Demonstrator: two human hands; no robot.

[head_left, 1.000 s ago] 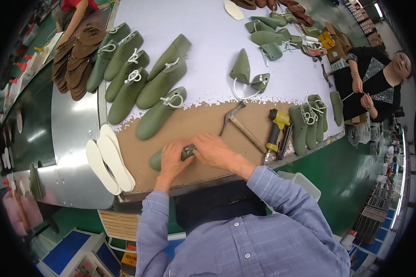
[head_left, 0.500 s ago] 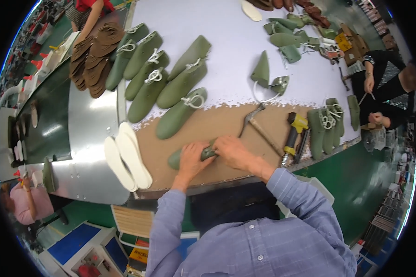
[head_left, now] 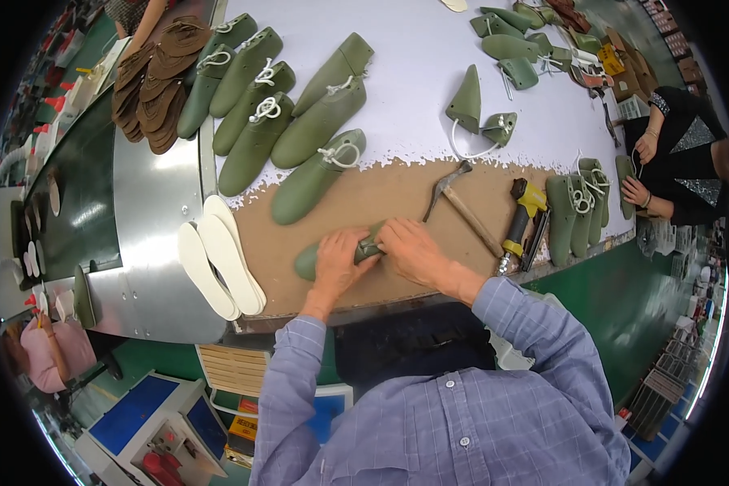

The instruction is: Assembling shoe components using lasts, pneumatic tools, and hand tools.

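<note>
A green shoe last (head_left: 306, 262) lies on the brown part of the bench, its toe end showing to the left of my fingers. Wrapped over its middle is my left hand (head_left: 338, 261). My right hand (head_left: 409, 251) grips the end on the right, fingers bent close to the left thumb. My hands cover most of the last, so any small part between the fingers is hidden. To the right of my hands rests a hammer (head_left: 471, 219) with a wooden handle. Beyond my hands lies another green last (head_left: 309, 190) with a white cord loop.
White insoles (head_left: 223, 257) lie at the left bench edge. More corded lasts (head_left: 255, 146) and brown leather pieces (head_left: 164, 89) are at the far left. A yellow-black air tool (head_left: 522, 219) and upright lasts (head_left: 560, 219) stand right. A co-worker's hands (head_left: 640, 174) hold a last at the right.
My hands keep hold of the last, with little shift of the fingers. My view has tilted slightly. The co-worker at the right has brought both hands together at a last.
</note>
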